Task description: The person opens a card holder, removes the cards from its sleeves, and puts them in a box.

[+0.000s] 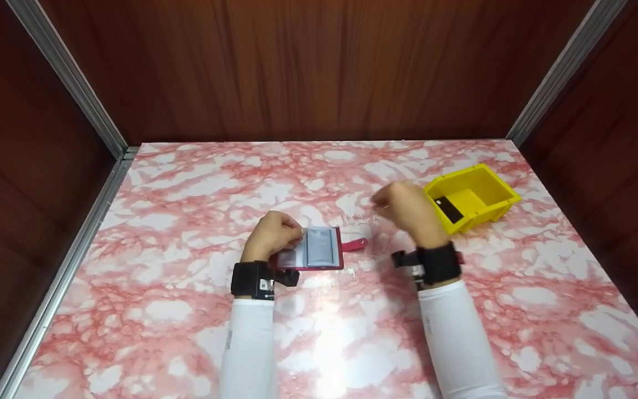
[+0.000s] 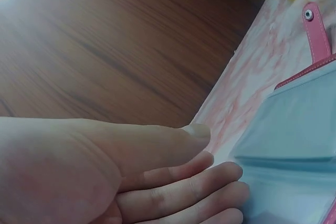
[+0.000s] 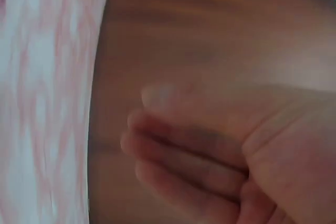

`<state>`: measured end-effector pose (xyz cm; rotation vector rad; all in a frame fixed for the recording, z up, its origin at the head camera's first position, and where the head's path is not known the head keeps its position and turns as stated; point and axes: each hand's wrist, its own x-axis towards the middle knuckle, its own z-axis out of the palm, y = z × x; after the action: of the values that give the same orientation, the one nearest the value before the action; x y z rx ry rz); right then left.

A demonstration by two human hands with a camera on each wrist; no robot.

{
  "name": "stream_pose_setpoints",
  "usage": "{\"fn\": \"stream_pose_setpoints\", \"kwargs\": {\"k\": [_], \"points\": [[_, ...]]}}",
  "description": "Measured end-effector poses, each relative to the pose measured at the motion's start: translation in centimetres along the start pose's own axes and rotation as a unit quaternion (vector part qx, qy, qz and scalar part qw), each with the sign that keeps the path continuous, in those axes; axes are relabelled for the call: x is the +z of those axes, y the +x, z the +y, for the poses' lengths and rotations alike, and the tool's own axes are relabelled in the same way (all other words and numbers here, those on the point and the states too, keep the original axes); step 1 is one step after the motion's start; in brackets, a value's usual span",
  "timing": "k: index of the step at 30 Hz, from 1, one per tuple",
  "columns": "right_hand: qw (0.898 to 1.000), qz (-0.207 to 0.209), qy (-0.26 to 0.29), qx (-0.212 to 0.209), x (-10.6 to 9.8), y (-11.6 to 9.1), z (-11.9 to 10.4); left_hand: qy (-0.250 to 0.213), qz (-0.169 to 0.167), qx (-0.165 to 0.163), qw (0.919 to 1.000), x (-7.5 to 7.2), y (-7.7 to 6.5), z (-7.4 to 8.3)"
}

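- While holding LH [image 1: 273, 235] at red card holder [image 1: 322, 248] (open, nr tabletop ctr), can't tell if pinching.
- RH [image 1: 410, 209]: loosely bent, gripping nothing visible, nr yellow bin [image 1: 488, 216], tabletop far-R corner.
- Prob. handling sleeves [image 2: 294, 124]; next, likely calls for steadying same.

A bench [image 1: 175, 360] with a glossy top, marbled in red, pink and white. The veining runs in cloudy streaks around pale, rounded patches. A bright glare of light shines on the near part, around the middle.

Near the centre, a wallet [image 1: 323, 246] lies open and flat, its left end partly hidden. It has a pinkish-red cover, stitched at the edge, and grey-blue plastic sleeves [image 1: 320, 252] inside. A short strap [image 1: 354, 244] in the same colour sticks out to the right, with a round metal snap near its tip.

Farther back and to the right, well apart from the wallet, a yellow bin [image 1: 488, 215] stands upright, open at the top and set at an angle to the bench's edges.
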<state>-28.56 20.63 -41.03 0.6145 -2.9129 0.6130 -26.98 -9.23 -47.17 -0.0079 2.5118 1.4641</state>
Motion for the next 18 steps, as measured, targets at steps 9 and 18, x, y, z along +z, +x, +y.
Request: {"fn": "stream_pose_setpoints", "kwargs": {"k": [9, 18], "points": [[0.99, -0.095, -0.043, -0.1, 5.6, 1.4, -4.6, 0.099, 0.033, 0.002, 0.9945, -0.3, -0.3, -0.2], [0.989, -0.098, -0.054, -0.099, 7.6, 1.5, -4.9, 0.104, 0.051, -0.01, 0.9933, 0.0, 0.0, -0.7]]}}
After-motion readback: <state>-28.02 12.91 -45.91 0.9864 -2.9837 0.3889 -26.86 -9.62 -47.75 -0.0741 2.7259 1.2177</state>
